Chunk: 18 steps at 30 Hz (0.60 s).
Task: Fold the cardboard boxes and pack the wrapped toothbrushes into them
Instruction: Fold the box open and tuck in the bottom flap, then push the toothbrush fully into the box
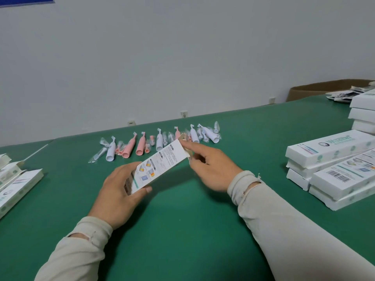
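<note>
— Head view: what are my hands doing?

— My left hand (119, 191) grips the near end of the white toothbrush box (157, 166), held above the green counter (182, 230). My right hand (211, 167) pinches the far-end flap (185, 139).

— The risk?

— I judge the flap could crease or tear if I force it off-line. The wrapped toothbrushes (154, 142) lie just beyond; a careless swing could scatter them. Finished boxes (332, 165) sit stacked to the right.

Your path forward: bare green table (182, 230); toothbrush row (158, 141) blocks beyond; box stacks (332, 171) flank right, loose boxes (18, 185) left.
</note>
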Motion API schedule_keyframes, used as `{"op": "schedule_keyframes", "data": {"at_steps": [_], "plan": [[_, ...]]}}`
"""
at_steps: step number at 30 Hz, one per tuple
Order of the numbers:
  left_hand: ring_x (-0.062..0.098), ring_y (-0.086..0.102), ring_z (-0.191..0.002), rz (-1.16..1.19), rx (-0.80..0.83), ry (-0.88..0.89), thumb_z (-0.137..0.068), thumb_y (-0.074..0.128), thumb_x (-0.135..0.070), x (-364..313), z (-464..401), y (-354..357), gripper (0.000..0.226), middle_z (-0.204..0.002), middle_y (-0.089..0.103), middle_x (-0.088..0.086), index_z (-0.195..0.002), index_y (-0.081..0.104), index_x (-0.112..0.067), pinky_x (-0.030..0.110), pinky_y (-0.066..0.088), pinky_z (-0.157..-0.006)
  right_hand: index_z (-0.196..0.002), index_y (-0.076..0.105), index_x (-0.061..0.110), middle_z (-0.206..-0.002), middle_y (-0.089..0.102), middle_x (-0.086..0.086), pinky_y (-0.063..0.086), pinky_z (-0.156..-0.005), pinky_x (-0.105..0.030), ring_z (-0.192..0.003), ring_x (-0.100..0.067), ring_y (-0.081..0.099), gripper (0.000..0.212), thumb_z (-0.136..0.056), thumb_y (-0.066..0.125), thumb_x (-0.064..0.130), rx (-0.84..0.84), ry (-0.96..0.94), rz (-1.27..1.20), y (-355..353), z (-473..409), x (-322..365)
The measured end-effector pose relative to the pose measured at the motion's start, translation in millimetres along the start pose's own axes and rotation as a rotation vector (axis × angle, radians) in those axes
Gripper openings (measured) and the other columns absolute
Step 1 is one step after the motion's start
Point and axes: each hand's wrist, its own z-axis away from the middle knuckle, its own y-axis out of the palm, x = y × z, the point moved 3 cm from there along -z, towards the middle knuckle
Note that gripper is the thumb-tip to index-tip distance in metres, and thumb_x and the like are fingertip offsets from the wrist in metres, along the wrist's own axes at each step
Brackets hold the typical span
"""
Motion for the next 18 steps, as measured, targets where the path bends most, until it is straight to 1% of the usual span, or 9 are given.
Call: {"op": "schedule_keyframes", "data": {"at_steps": [1,3,5,6,7,9,12,15,18], "plan": [[0.008,0.05,-0.101,-0.011,-0.035,-0.011,-0.077,0.083,-0.018,2.1,-0.9,0.3,0.058,-0.113,0.059,-0.014,-0.124,0.056,-0.041,0.034,0.041,-0.092,-0.141,0.048,0.046,-0.078,0.058,0.015,0.049,-0.063,-0.018,-0.062,-0.002,0.052,0.052,-0.095,0.047,0.022,-0.041,0.016,-0.037,-4.4,-5.6,-2.8],[0.021,0.052,-0.104,-0.069,-0.141,-0.054,-0.076,0.083,-0.017,7.2,-3.5,-0.5,0.056,-0.112,0.061,-0.001,-0.127,0.061,-0.029,0.04,0.042,-0.094,-0.132,0.058,0.037,-0.084,0.061,0.011,0.055,-0.076,-0.031,-0.071,-0.01,0.058,0.043,-0.093,0.05,0.021,-0.268,0.098,-0.087,-21.6,-22.5,-15.9],[0.031,0.052,-0.107,-0.134,-0.225,-0.113,-0.078,0.081,-0.02,12.3,-6.0,-0.2,0.056,-0.115,0.061,0.007,-0.13,0.059,-0.025,0.046,0.041,-0.097,-0.123,0.061,0.032,-0.098,0.064,0.005,0.053,-0.082,-0.034,-0.081,-0.017,0.06,0.033,-0.092,0.053,0.022,-0.528,0.226,0.031,-43.0,-39.9,-36.7],[0.034,0.052,-0.108,-0.155,-0.251,-0.132,-0.079,0.08,-0.021,14.5,-7.7,1.2,0.056,-0.117,0.061,0.009,-0.13,0.058,-0.025,0.048,0.041,-0.098,-0.124,0.06,0.03,-0.11,0.064,0.001,0.05,-0.085,-0.033,-0.089,-0.019,0.06,0.034,-0.092,0.053,0.022,-0.594,0.288,0.124,-52.3,-48.3,-47.5],[0.036,0.052,-0.109,-0.168,-0.271,-0.142,-0.079,0.079,-0.023,16.2,-9.5,2.8,0.056,-0.117,0.061,0.01,-0.13,0.058,-0.026,0.048,0.041,-0.097,-0.129,0.057,0.028,-0.123,0.06,-0.002,0.047,-0.089,-0.033,-0.1,-0.023,0.06,0.037,-0.093,0.053,0.021,-0.598,0.332,0.214,-59.9,-57.9,-57.7],[0.038,0.052,-0.108,-0.173,-0.307,-0.145,-0.078,0.079,-0.023,18.3,-13.3,6.3,0.055,-0.116,0.061,0.011,-0.129,0.057,-0.028,0.048,0.041,-0.096,-0.14,0.051,0.028,-0.144,0.049,-0.003,0.042,-0.104,-0.038,-0.124,-0.03,0.052,0.045,-0.096,0.049,0.02,-0.474,0.357,0.359,-69.9,-81.7,-74.9],[0.037,0.051,-0.109,-0.161,-0.325,-0.146,-0.078,0.08,-0.022,21.2,-19.0,12.2,0.057,-0.116,0.061,0.009,-0.128,0.056,-0.031,0.049,0.04,-0.096,-0.148,0.045,0.028,-0.159,0.034,-0.001,0.025,-0.12,-0.038,-0.145,-0.026,0.033,0.05,-0.099,0.043,0.016,-0.243,0.315,0.476,-77.8,-120.1,-89.7],[0.03,0.05,-0.105,-0.168,-0.344,-0.125,-0.075,0.082,-0.021,21.8,-18.8,16.0,0.06,-0.111,0.059,0.0,-0.128,0.056,-0.032,0.049,0.04,-0.095,-0.151,0.041,0.028,-0.164,0.023,-0.002,0.018,-0.122,-0.036,-0.15,-0.022,0.024,0.049,-0.103,0.037,0.017,-0.054,0.359,0.605,-77.2,-151.3,-103.1],[0.021,0.046,-0.099,-0.149,-0.372,-0.124,-0.073,0.083,-0.02,20.5,-18.4,16.7,0.064,-0.105,0.048,-0.012,-0.127,0.053,-0.038,0.049,0.042,-0.092,-0.149,0.043,0.031,-0.165,0.019,-0.001,0.016,-0.123,-0.036,-0.151,-0.024,0.022,0.048,-0.103,0.036,0.018,0.021,0.417,0.653,-73.2,-170.1,-118.5]]}}
